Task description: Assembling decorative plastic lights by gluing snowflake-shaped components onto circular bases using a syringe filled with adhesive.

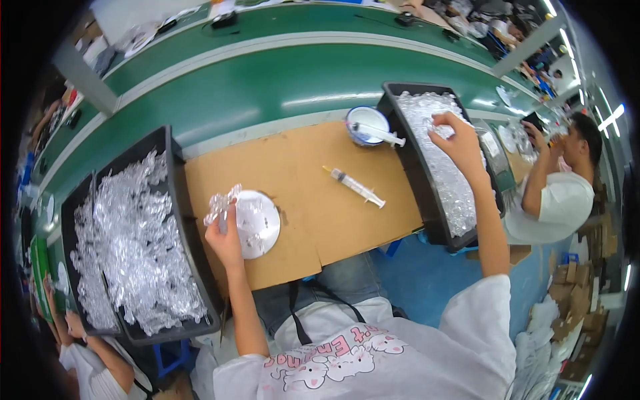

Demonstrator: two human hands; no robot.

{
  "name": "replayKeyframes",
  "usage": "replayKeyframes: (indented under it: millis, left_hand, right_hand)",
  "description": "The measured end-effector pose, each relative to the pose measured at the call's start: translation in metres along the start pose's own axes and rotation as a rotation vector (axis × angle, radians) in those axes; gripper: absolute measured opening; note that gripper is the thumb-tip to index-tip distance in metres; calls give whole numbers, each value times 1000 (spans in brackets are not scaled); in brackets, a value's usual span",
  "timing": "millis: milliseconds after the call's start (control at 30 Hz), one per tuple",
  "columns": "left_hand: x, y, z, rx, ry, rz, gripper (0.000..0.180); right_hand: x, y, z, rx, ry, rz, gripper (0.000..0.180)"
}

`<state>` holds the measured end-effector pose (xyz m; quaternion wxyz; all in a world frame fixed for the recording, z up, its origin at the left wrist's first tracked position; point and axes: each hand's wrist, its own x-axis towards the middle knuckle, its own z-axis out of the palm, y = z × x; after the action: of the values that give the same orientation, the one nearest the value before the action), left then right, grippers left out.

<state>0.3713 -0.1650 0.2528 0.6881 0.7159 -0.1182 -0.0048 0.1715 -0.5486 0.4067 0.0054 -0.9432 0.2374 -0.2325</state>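
Note:
My left hand point(225, 241) is closed on a cluster of clear plastic pieces point(223, 201), held up beside a white round plate point(268, 235). More clear plastic lies on that plate. Over at the right, my right hand point(461, 145) is above a black bin point(419, 190) filled with small clear plastic parts point(440, 157). Its thumb and forefinger curl together in a pinch; whatever they hold is too small to make out. Between the hands, a syringe point(358, 188) with a yellowish tip rests on the brown cardboard point(303, 220).
A second syringe point(379, 133) leans across a blue-rimmed bowl point(351, 135) near the right bin. Two black bins point(193, 257) of clear plastic parts stand at the left. Behind the cardboard runs a green bench point(267, 87). Co-workers point(560, 193) sit at both sides.

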Motion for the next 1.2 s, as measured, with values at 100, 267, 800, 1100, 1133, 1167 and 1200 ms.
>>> replayKeyframes:
  millis: [100, 267, 800, 1100, 1133, 1167, 1200]
  left_hand:
    - [4, 6, -4, 86, 82, 5, 22]
    - [4, -13, -7, 173, 34, 110, 26]
    - [-12, -2, -14, 310, -14, 129, 30]
    - [-12, 1, -13, 310, -17, 141, 30]
    - [-12, 1, -13, 307, -17, 140, 30]
    - [-12, 1, -13, 307, -17, 139, 30]
    - [-12, 0, -13, 306, -17, 142, 30]
  right_hand:
    - [-22, -67, -9, 790, -383, 209, 21]
    - [-51, -168, 41, 1022, -752, 176, 31]
    - [-52, -236, 128, 910, -603, -210, 18]
    - [-51, -249, 121, 847, -629, -88, 16]
    - [-54, -249, 122, 801, -585, -139, 17]
    - [-58, -251, 124, 800, -586, -139, 17]
    - [-63, -252, 126, 765, -498, -202, 17]
